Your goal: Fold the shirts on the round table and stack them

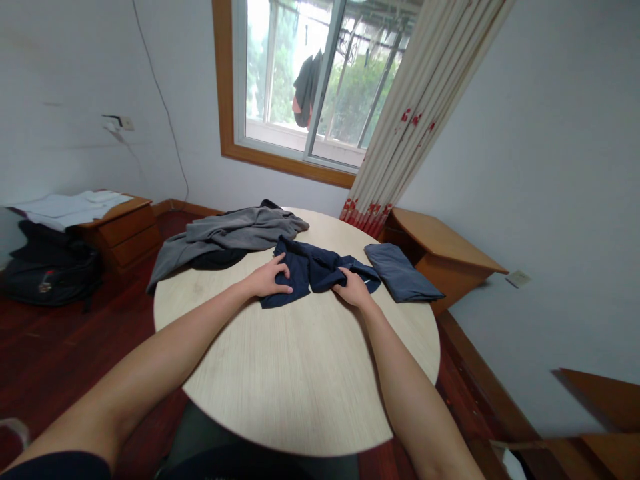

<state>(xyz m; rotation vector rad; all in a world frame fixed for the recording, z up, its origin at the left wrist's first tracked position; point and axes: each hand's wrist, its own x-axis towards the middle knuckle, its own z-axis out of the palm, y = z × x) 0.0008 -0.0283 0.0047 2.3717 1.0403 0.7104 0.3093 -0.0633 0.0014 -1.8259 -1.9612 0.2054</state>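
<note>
One navy garment [323, 267] | left hand [265, 278] half-open, touching | right hand [354, 289] gripping fold

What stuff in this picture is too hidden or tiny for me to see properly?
All in the head view:
- The navy garment's full shape: its own folds, the left hand and the right hand hide parts.
- Most of the black cloth: the gray garment covers it.
- The curtain's top: cut off by the upper edge.
- Any writing on the white sheets: too small and blurred.
</note>
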